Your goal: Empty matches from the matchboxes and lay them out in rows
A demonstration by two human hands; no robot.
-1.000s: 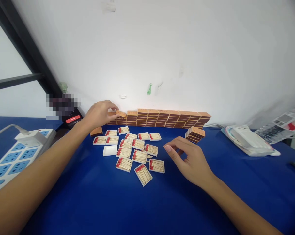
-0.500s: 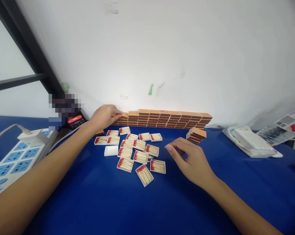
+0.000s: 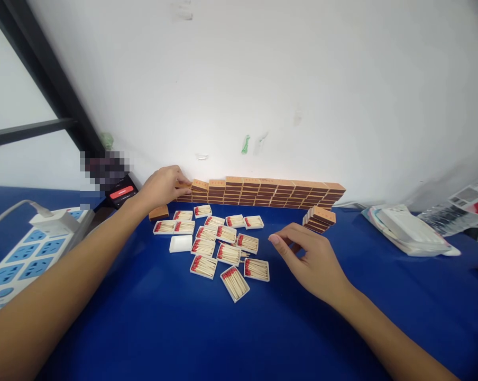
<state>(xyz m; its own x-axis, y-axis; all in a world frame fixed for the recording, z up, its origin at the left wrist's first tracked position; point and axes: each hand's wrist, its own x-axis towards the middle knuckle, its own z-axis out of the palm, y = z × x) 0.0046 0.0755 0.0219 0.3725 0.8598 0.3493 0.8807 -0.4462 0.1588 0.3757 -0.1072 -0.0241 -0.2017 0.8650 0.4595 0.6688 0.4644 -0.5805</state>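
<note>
- Left grip [image 3: 163, 186] slightly parted at the matchbox row's [image 3: 278, 194] left end; whether it holds a box, cannot tell.
- Right grip [image 3: 310, 257] half-open, empty, near match-filled trays [image 3: 257, 269].

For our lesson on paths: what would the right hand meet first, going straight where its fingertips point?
The right hand would probably meet the match-filled tray directly left of its thumb; depth is unclear.

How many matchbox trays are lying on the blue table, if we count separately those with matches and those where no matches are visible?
Matchbox trays with red-tipped matches: 15
White tray with no matches visible: 1
Total: 16 trays
</note>
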